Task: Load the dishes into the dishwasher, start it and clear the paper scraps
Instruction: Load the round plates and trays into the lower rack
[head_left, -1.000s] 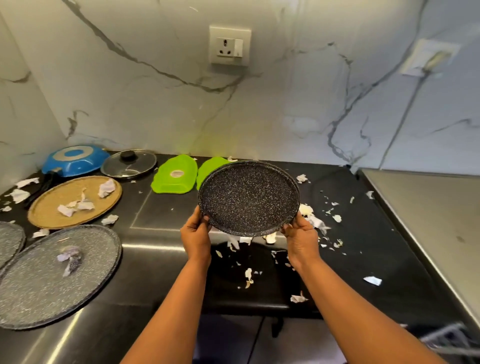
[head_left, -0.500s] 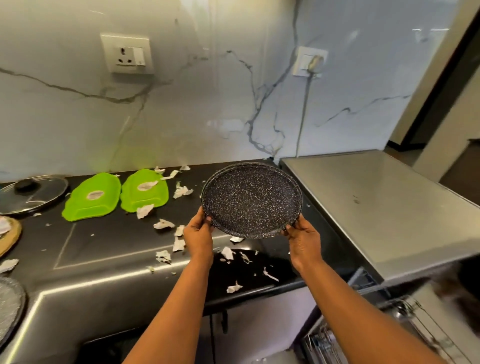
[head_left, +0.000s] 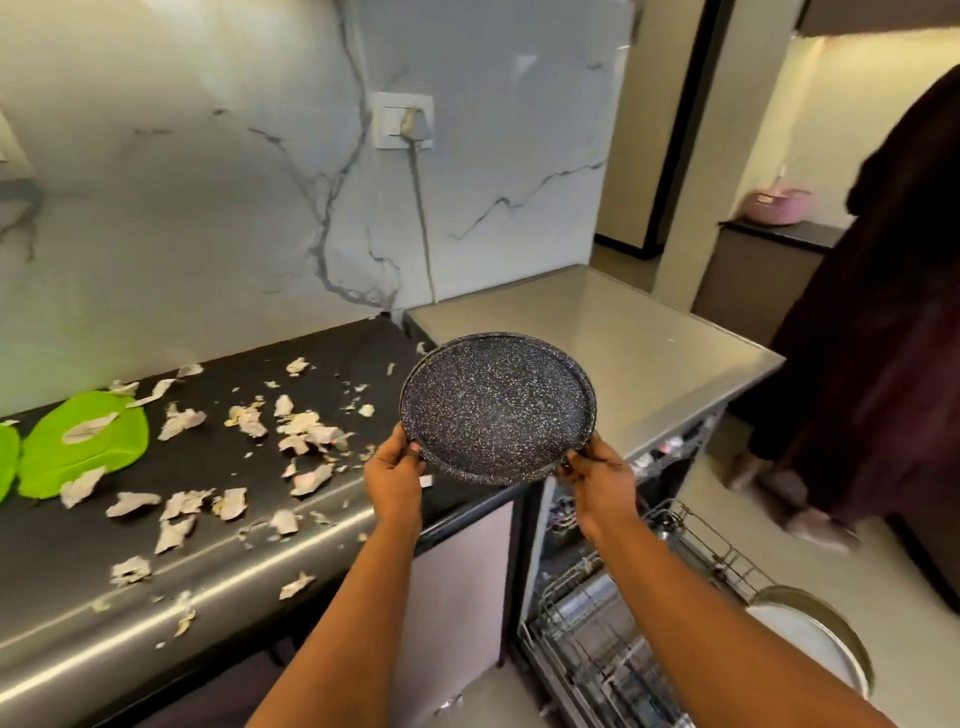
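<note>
The speckled black plate (head_left: 496, 408) hung in the air above the right end of the counter (head_left: 208, 566), face tilted toward the camera. The left hand (head_left: 395, 470) was clamped on its near-left rim and the right hand (head_left: 597, 483) on its near-right rim. To load it well, it probably wanted carrying down and right to the open dishwasher rack (head_left: 597, 623), turned on edge and slid between two tines, clear of the pale dish (head_left: 810, 639) that seemed, through the blur, to stand at the rack's right. Paper scraps (head_left: 306, 431) lay strewn over the counter to the left, some on a green plate (head_left: 83, 441).
</note>
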